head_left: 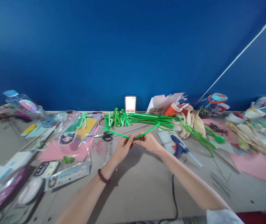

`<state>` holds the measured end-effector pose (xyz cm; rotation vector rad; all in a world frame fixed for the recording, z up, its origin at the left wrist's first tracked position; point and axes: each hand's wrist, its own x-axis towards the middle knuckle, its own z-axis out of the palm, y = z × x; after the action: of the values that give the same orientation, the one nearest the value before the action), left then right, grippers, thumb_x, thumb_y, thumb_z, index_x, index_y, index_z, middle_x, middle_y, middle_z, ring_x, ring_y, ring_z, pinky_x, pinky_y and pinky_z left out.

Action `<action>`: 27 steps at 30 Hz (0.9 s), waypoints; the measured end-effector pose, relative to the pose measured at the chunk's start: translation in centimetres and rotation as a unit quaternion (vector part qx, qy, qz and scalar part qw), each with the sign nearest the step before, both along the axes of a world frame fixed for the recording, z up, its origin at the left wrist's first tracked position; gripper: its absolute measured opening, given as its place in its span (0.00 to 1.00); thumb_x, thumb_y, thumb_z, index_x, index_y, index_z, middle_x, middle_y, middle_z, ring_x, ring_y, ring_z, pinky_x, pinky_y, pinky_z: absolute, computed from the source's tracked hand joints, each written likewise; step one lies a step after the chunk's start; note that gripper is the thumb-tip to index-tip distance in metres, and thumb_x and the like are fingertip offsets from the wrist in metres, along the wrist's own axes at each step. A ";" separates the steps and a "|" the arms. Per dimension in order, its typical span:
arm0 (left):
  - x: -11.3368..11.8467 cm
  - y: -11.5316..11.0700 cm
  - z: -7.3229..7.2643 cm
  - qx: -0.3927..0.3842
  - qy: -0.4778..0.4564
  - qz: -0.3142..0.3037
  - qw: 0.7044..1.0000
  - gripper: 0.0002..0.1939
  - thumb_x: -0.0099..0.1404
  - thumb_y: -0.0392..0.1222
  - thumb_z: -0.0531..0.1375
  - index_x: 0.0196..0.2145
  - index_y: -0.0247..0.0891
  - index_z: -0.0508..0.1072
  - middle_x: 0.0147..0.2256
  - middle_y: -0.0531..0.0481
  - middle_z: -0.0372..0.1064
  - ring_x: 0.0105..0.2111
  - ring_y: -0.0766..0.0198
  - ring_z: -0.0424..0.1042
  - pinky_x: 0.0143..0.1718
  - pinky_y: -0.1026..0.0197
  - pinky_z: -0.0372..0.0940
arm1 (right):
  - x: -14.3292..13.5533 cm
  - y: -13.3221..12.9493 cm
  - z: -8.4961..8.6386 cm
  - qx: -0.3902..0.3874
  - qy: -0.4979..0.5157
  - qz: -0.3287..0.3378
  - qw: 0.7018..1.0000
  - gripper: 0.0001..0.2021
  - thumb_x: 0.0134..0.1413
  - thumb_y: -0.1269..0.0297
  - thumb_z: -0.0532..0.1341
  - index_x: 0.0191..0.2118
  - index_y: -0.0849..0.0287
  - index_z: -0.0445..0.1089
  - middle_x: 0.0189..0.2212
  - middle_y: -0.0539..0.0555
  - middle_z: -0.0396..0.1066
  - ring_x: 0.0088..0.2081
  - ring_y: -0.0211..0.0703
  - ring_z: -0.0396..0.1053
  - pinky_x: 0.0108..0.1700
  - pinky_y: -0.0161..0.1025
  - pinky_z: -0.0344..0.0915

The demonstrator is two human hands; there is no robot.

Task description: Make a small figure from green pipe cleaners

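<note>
Green pipe cleaner (pixel 117 134), one pc or two I can't tell, is up over the table (pixel 151 186), pinched by L hand (pixel 123 146) and R hand (pixel 149 143), fingertips narrow. Biggest risk IMO: R hand drifting out clips the glue gun (pixel 181 149), just beside it. Smaller: L end snags scissors (pixel 106 134), v. near. I've most room nearside btwn forearms (pixel 189 179) (mind black cable (pixel 174 189)), less R, least ahead at green bundle (pixel 155 119)

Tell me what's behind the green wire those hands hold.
Behind the green wire are twisted green bundles, loose green stems and the blue wall. Whatever the left hand and right hand cover is hidden.
</note>
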<state>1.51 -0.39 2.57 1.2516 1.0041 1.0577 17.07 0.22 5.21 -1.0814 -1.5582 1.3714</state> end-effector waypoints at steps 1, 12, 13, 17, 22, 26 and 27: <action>0.0 0.0 -0.1 0.003 0.008 -0.005 1.000 0.23 0.57 0.60 0.55 0.20 0.36 0.61 0.16 0.59 0.50 0.18 0.73 0.50 0.19 0.67 0.45 | 0.0 0.0 0.0 0.002 -0.007 -0.001 1.000 0.12 0.42 0.59 0.66 0.31 0.61 0.69 0.25 0.50 0.71 0.27 0.38 0.68 0.30 0.34 0.62; 0.4 -0.6 -0.1 0.020 0.041 0.009 0.999 0.26 0.57 0.62 0.53 0.18 0.36 0.59 0.17 0.56 0.50 0.19 0.71 0.50 0.21 0.65 0.46 | -0.8 -0.7 0.0 0.074 -0.113 0.005 0.991 0.22 0.55 0.49 0.53 0.23 0.63 0.68 0.22 0.51 0.68 0.26 0.37 0.64 0.30 0.33 0.58; 0.4 -0.7 0.0 0.012 0.041 0.012 0.999 0.27 0.56 0.63 0.53 0.17 0.36 0.60 0.16 0.56 0.50 0.19 0.71 0.49 0.20 0.65 0.45 | -0.8 -0.7 -0.1 0.075 -0.094 0.009 0.993 0.23 0.55 0.47 0.52 0.23 0.63 0.68 0.22 0.51 0.68 0.26 0.36 0.63 0.30 0.33 0.58; 0.7 -0.9 0.2 -0.029 0.004 0.017 0.999 0.29 0.53 0.66 0.55 0.15 0.36 0.59 0.13 0.59 0.46 0.16 0.73 0.45 0.19 0.65 0.41 | -1.4 -0.9 -0.5 -0.008 0.025 -0.005 1.000 0.25 0.49 0.41 0.55 0.18 0.61 0.61 0.13 0.45 0.54 0.17 0.29 0.49 0.20 0.31 0.48; 1.5 -1.4 0.8 -0.055 -0.108 0.026 0.992 0.29 0.52 0.63 0.58 0.13 0.37 0.55 0.12 0.60 0.42 0.15 0.75 0.43 0.18 0.65 0.40 | -2.8 -1.8 0.0 -0.149 0.205 -0.046 0.966 0.26 0.39 0.43 0.64 0.16 0.58 0.51 0.12 0.38 0.37 0.15 0.25 0.34 0.16 0.30 0.35; 2.0 -2.2 2.0 -0.092 -0.170 0.020 0.981 0.30 0.49 0.62 0.61 0.12 0.37 0.52 0.12 0.62 0.38 0.13 0.77 0.39 0.17 0.66 0.37 | -3.3 -2.5 0.8 -0.192 0.268 -0.083 0.940 0.26 0.36 0.49 0.68 0.17 0.57 0.49 0.12 0.38 0.37 0.15 0.25 0.34 0.15 0.29 0.35; 2.1 -2.3 2.3 -0.099 -0.179 0.021 0.979 0.30 0.49 0.62 0.61 0.12 0.37 0.51 0.12 0.62 0.37 0.13 0.77 0.39 0.17 0.66 0.36 | -3.4 -2.7 0.8 -0.203 0.277 -0.089 0.935 0.26 0.35 0.50 0.68 0.17 0.57 0.49 0.12 0.38 0.38 0.15 0.25 0.33 0.15 0.28 0.35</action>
<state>3.59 -2.73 4.91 0.8424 0.8362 1.1376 13.72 -2.45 6.06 -0.9254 -0.7715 1.7251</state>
